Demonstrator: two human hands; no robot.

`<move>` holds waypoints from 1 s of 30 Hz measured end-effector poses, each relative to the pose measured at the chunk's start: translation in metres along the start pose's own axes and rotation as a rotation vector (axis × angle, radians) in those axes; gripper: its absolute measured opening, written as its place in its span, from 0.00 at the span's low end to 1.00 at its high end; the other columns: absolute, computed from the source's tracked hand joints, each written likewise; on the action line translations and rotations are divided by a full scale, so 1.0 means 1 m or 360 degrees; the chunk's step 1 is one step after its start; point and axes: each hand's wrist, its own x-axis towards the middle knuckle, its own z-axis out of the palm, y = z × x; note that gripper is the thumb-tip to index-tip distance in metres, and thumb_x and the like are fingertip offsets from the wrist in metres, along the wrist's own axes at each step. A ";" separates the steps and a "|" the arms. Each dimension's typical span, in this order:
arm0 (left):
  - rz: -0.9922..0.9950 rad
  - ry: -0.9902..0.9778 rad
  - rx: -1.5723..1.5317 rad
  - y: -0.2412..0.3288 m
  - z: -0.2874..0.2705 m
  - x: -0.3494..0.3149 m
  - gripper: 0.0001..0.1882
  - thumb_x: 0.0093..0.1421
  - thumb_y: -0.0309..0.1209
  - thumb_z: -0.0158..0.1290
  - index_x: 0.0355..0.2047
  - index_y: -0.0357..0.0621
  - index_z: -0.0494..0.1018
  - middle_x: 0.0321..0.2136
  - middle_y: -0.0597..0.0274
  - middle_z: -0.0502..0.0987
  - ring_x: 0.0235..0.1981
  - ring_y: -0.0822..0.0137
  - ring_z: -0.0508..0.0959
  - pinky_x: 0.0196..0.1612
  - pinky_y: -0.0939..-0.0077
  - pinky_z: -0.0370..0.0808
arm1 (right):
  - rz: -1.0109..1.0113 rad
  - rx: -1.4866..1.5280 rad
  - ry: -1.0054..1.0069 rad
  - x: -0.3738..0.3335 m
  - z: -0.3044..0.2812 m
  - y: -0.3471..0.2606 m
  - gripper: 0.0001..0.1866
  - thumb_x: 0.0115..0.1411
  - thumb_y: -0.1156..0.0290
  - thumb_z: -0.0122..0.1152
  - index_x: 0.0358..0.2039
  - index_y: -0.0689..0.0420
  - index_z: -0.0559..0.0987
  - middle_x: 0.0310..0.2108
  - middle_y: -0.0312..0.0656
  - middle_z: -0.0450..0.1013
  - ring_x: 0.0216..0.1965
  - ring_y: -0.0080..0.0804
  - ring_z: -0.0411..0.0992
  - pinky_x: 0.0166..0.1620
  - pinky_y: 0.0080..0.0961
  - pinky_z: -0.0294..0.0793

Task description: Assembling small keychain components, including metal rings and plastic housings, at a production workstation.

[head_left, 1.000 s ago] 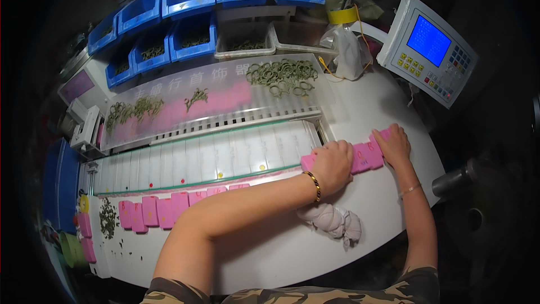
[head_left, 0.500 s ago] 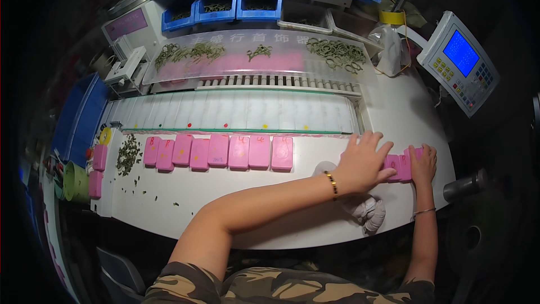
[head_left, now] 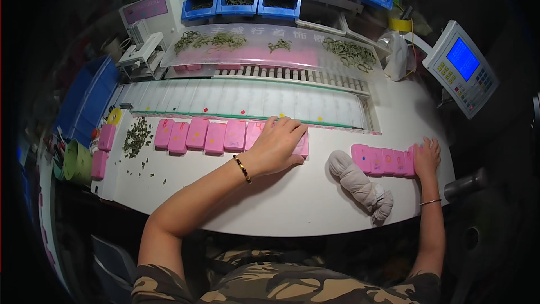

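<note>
My left hand [head_left: 275, 145] rests over the right end of a row of pink rectangular blocks [head_left: 215, 138]. Its fingers reach the far edge of a block and the thumb lies by the near edge, closed on it; the palm hides part of the row. My right hand [head_left: 428, 159] is at the right end of a shorter row of pink blocks [head_left: 378, 160], its fingers curled about the last one, partly hidden. Several blocks have coloured dots or red marks. Between the hands lies a bundled pale cloth glove or rag [head_left: 359, 184].
Beyond the rows is a white slatted strip [head_left: 236, 98] with coloured dots. A clear sheet [head_left: 259, 50] behind it bears greenish metal pieces; blue bins [head_left: 239, 3] stand farther back. Small metal bits [head_left: 136, 137] lie left, near a green cup [head_left: 76, 160]. A control panel [head_left: 462, 67] stands right.
My left hand has moved left from the short row to the end of the longer row, uncovering the cloth bundle and more short-row blocks. The right hand stays at the short row's end.
</note>
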 end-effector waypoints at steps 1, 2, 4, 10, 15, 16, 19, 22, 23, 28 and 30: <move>-0.0013 0.0020 -0.0073 0.001 -0.001 0.000 0.39 0.46 0.38 0.67 0.57 0.39 0.64 0.52 0.51 0.68 0.56 0.51 0.65 0.60 0.55 0.58 | -0.0049 -0.0032 0.0073 0.000 -0.009 -0.013 0.26 0.58 0.60 0.61 0.55 0.56 0.70 0.59 0.52 0.59 0.60 0.53 0.58 0.60 0.47 0.60; -0.0023 0.0039 -0.0149 0.002 -0.003 0.001 0.40 0.45 0.37 0.67 0.57 0.40 0.64 0.52 0.51 0.68 0.56 0.51 0.65 0.61 0.55 0.58 | -0.0051 -0.0035 0.0084 -0.002 -0.020 -0.027 0.26 0.58 0.60 0.61 0.55 0.56 0.70 0.59 0.52 0.59 0.60 0.53 0.58 0.60 0.47 0.60; 0.0034 0.0142 -0.0219 0.012 -0.014 -0.004 0.40 0.45 0.35 0.67 0.57 0.40 0.64 0.51 0.51 0.68 0.55 0.50 0.66 0.60 0.56 0.60 | -0.0381 0.0375 0.0315 -0.014 -0.059 -0.074 0.30 0.55 0.66 0.64 0.57 0.60 0.67 0.59 0.54 0.58 0.61 0.54 0.57 0.62 0.48 0.58; 0.0392 0.0534 -0.0645 0.062 -0.038 -0.035 0.37 0.41 0.28 0.68 0.54 0.43 0.66 0.50 0.51 0.69 0.51 0.49 0.70 0.54 0.58 0.69 | -0.0530 0.2225 -0.0918 -0.098 -0.148 -0.186 0.36 0.63 0.63 0.59 0.65 0.64 0.56 0.60 0.49 0.62 0.58 0.42 0.63 0.60 0.35 0.62; 0.0422 0.0690 -0.0658 0.089 -0.031 -0.064 0.31 0.45 0.29 0.67 0.50 0.42 0.68 0.50 0.52 0.71 0.50 0.50 0.73 0.52 0.62 0.74 | -0.0461 0.2992 -0.1631 -0.149 -0.152 -0.233 0.30 0.70 0.64 0.48 0.66 0.65 0.54 0.54 0.44 0.67 0.51 0.27 0.68 0.55 0.24 0.66; 0.0334 0.0658 -0.0646 0.088 -0.038 -0.067 0.29 0.46 0.29 0.67 0.49 0.42 0.69 0.48 0.53 0.71 0.48 0.52 0.75 0.50 0.64 0.75 | -0.0466 0.2999 -0.1646 -0.153 -0.148 -0.237 0.30 0.70 0.64 0.48 0.66 0.65 0.54 0.54 0.44 0.67 0.51 0.27 0.68 0.55 0.24 0.66; -0.0076 0.0630 -0.0939 0.086 -0.040 -0.090 0.25 0.52 0.33 0.65 0.48 0.40 0.69 0.45 0.53 0.73 0.47 0.58 0.76 0.49 0.67 0.75 | -0.0311 0.2944 -0.1112 -0.161 -0.137 -0.252 0.29 0.67 0.69 0.52 0.64 0.66 0.58 0.50 0.48 0.71 0.49 0.30 0.70 0.52 0.25 0.70; -0.0582 0.0291 -0.2019 0.078 -0.037 -0.108 0.21 0.61 0.41 0.56 0.46 0.38 0.69 0.42 0.55 0.74 0.45 0.66 0.75 0.48 0.72 0.74 | -0.0919 0.2329 -0.0522 -0.158 -0.143 -0.261 0.31 0.61 0.69 0.60 0.62 0.66 0.63 0.51 0.54 0.70 0.51 0.44 0.70 0.53 0.31 0.69; -0.0748 -0.0111 -0.2781 0.076 -0.037 -0.110 0.21 0.67 0.46 0.49 0.44 0.37 0.70 0.41 0.57 0.74 0.42 0.71 0.75 0.45 0.77 0.74 | -0.1125 0.2300 -0.0466 -0.158 -0.145 -0.266 0.32 0.59 0.69 0.62 0.61 0.67 0.64 0.51 0.55 0.70 0.51 0.48 0.70 0.54 0.34 0.69; -0.0783 0.0212 -0.2738 0.098 -0.029 -0.099 0.20 0.72 0.42 0.40 0.40 0.35 0.71 0.34 0.63 0.74 0.36 0.75 0.72 0.42 0.79 0.71 | -0.0850 0.2565 -0.0542 -0.174 -0.152 -0.275 0.33 0.57 0.67 0.66 0.59 0.67 0.66 0.49 0.53 0.72 0.50 0.43 0.72 0.54 0.34 0.70; -0.0700 0.0143 -0.2530 0.092 -0.020 -0.102 0.17 0.71 0.39 0.41 0.40 0.35 0.71 0.34 0.63 0.74 0.37 0.75 0.72 0.43 0.79 0.71 | -0.0713 0.2699 -0.0682 -0.177 -0.149 -0.274 0.32 0.58 0.67 0.65 0.60 0.67 0.65 0.48 0.51 0.72 0.49 0.40 0.72 0.53 0.32 0.70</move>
